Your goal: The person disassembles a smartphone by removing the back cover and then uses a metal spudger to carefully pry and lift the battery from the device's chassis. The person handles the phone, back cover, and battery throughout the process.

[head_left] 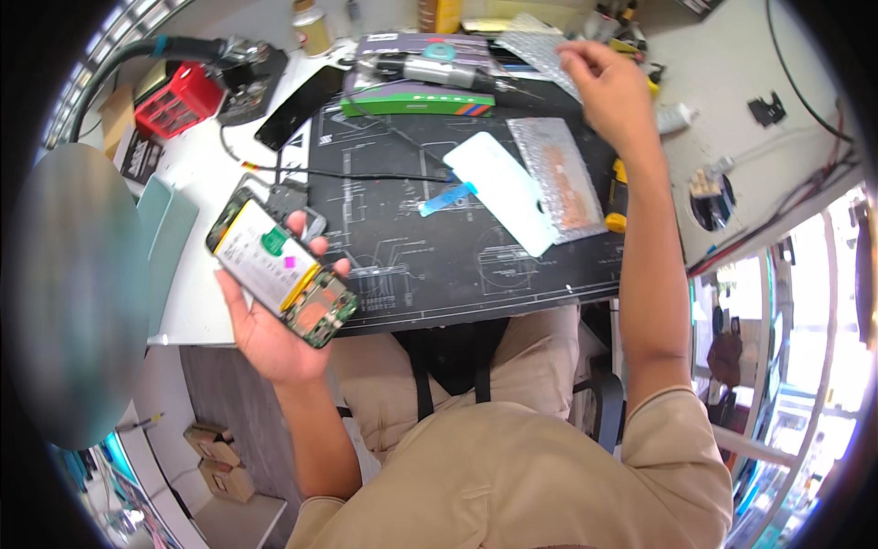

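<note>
My left hand [283,343] is closed round an opened smartphone [282,265], held tilted above the mat's left front corner. Its back is off, baring a battery with a green sticker and a green circuit board at the lower end. At the far right, my right hand [604,87] has its fingers curled at the edge of a clear bubble wrap piece [541,57]; the fingertips are partly hidden. Between the hands, a pale phone back cover [501,192] with a blue strip [448,199] lies on the black mat [402,274]. Beside it rests another bubble wrap pouch [558,178].
A long grey tool [430,70] with a cable lies across a purple-green box [412,102] at the back. Further left are a dark phone [300,107] and a red drawer box [180,99]. A blurred rounded object [78,293] blocks the left edge.
</note>
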Available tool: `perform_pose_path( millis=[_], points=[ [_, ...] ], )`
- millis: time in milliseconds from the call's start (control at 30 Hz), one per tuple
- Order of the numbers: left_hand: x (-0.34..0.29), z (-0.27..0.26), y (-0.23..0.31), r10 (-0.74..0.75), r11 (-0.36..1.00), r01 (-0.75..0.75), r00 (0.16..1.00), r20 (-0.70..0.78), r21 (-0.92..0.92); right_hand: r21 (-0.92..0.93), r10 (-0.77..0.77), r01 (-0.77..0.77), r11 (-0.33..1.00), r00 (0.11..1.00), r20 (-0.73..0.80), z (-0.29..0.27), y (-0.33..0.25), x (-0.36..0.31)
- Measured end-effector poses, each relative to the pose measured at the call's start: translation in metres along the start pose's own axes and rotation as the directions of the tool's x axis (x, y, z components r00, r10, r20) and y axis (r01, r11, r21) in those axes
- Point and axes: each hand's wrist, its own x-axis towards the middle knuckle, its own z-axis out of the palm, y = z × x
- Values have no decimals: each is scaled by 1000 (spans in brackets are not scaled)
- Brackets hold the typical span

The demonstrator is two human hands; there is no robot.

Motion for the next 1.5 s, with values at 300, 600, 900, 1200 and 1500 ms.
perform_pose_path(
  millis=[300,600,900,1200,1500],
  points=[
    [6,2,-4,-40,999,40,999,37,8,-77,259,-271,960,956,-141,-96,75,-45],
    [5,15,-19,-34,995,38,999,-42,89,74,419,-413,908,895,-150,-101,69,-70],
    [-7,24,-26,-61,998,62,996,-70,6,198,52,-51,979,999,1,-25,20,-34],
    [-26,7,17,35,999,-36,996,-84,-11,234,-244,176,956,921,304,31,-70,-76],
    [-44,-9,38,160,987,-154,972,-175,50,225,-412,352,909,840,353,72,-104,-60]
  ],
)
